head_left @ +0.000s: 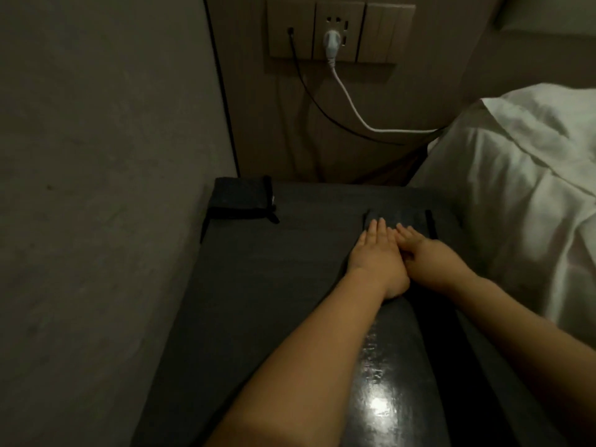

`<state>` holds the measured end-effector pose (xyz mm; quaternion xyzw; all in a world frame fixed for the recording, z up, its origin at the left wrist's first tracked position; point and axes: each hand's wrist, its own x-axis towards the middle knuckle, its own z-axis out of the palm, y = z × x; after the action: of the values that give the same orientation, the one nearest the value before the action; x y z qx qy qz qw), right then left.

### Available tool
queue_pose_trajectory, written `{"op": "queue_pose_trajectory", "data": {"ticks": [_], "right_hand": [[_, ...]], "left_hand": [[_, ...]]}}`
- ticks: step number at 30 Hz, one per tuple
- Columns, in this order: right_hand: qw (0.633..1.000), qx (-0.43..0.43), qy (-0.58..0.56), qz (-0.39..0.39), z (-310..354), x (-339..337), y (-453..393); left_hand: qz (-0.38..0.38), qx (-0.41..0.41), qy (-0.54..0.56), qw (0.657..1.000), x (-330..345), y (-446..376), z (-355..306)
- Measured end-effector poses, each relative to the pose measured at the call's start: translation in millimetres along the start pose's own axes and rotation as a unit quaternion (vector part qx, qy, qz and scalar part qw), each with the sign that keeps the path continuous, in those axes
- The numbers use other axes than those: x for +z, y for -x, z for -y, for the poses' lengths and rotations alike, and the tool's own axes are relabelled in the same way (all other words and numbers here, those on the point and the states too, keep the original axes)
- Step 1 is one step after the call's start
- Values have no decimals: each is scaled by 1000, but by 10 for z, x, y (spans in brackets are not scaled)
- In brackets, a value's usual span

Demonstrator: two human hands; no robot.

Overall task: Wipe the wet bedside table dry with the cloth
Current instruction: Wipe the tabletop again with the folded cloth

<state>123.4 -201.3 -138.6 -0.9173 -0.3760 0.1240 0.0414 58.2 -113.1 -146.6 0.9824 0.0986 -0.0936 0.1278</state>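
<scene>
The dark bedside table [258, 301] fills the middle of the head view. A wet, shiny patch [380, 404] glints on its near part. A dark cloth [409, 219] lies flat on the far right part of the tabletop. My left hand [377, 256] and my right hand [429, 253] press flat on the cloth's near half, side by side and touching, fingers stretched forward. Neither hand grips the cloth. Much of the cloth is hidden under my palms.
A dark folded item [242, 200] sits at the table's far left corner. A grey wall [96, 188] borders the left edge. A white-sheeted bed [516, 195] borders the right. Behind, a socket panel [338, 30] holds a white plug and cable [354, 111] and a black cable [309, 98].
</scene>
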Motion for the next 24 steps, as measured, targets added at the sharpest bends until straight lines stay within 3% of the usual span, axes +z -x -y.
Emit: {"op": "queue_pose_trajectory", "data": {"ticks": [24], "right_hand": [[990, -129, -30, 39, 1593, 221, -39]], "left_hand": [[-7, -125, 15, 992, -100, 1049, 1227]]}}
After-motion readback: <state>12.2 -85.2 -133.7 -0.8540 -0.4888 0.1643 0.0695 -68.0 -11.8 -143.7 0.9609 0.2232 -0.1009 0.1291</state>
